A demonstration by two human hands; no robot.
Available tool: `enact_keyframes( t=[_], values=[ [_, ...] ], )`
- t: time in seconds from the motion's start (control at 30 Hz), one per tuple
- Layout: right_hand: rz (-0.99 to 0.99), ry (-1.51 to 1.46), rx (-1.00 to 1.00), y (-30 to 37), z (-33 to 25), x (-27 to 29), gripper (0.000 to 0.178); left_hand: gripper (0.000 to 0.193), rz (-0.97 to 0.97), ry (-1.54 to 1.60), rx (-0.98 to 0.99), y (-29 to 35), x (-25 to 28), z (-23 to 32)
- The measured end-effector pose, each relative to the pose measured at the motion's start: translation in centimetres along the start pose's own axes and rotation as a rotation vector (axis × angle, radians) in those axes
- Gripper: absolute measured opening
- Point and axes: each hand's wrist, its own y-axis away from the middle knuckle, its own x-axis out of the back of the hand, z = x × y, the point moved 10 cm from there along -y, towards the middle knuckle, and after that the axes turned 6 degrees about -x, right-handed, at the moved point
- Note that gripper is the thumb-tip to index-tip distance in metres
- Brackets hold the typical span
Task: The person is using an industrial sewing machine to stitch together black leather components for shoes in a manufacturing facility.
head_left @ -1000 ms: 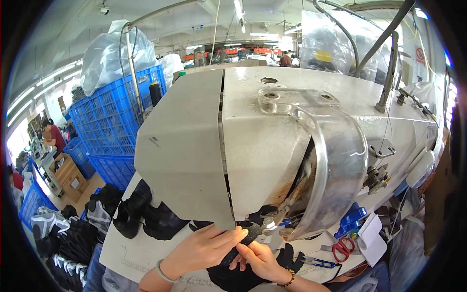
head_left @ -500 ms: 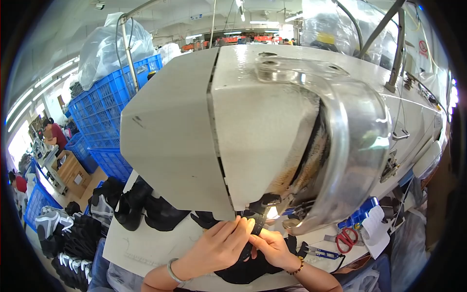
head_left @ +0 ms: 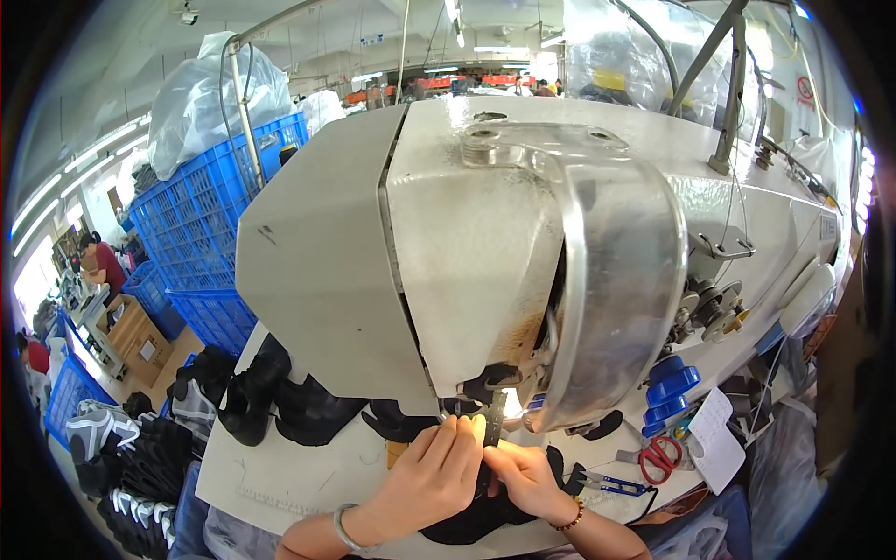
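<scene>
A black fabric piece (head_left: 476, 525), seemingly a shoe upper, hangs beneath my hands at the front of the white worktable (head_left: 280, 467). With its fingers pressed together, my left hand (head_left: 431, 481) holds the piece just below the sewing machine's head (head_left: 327, 280). My right hand (head_left: 525, 478) pinches the raised dark edge of the same piece from the right side. Both sets of fingertips are close to the lit sewing area. The needle and the exact stitching spot are hidden behind the machine's casing and clear guard (head_left: 625, 289).
Black shoe uppers (head_left: 313, 411) lie left on the table. Red-handled scissors (head_left: 661, 459), blue thread snips (head_left: 616, 485) and a paper sheet (head_left: 716, 439) lie right. Blue crates (head_left: 187, 224) stand left, above piled grey-and-black uppers (head_left: 140, 457). A person (head_left: 105, 261) works far left.
My viewpoint has shifted, so the machine's guard appears farther left and its thread discs show more. Both hands keep hold of the black piece beneath the machine head, fingers hardly moved.
</scene>
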Motion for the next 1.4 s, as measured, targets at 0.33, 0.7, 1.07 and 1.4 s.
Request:
enact_keyframes(
  t=[0.33, 0.7, 1.07, 1.4],
  values=[
    [0.305, 1.152, 0.96, 4.0, -7.4, -1.6, 0.028, 0.037, 0.148, 0.349, 0.112, 1.4, 0.5, -2.3],
    [0.311, 1.234, 1.142, 4.5, -8.2, -2.4, 0.021, 0.038, 0.198, 0.25, 0.008, 1.1, 0.7, -1.3],
    [0.273, 1.341, 1.043, 4.9, -6.9, -2.3, 0.026, 0.023, 0.099, 0.165, -0.118, 0.8, 0.7, -0.7],
    [0.281, 1.23, 1.001, 4.4, -6.9, -1.4, 0.029, 0.026, 0.097, 0.13, -0.099, 0.7, 0.7, -0.6]
  ],
)
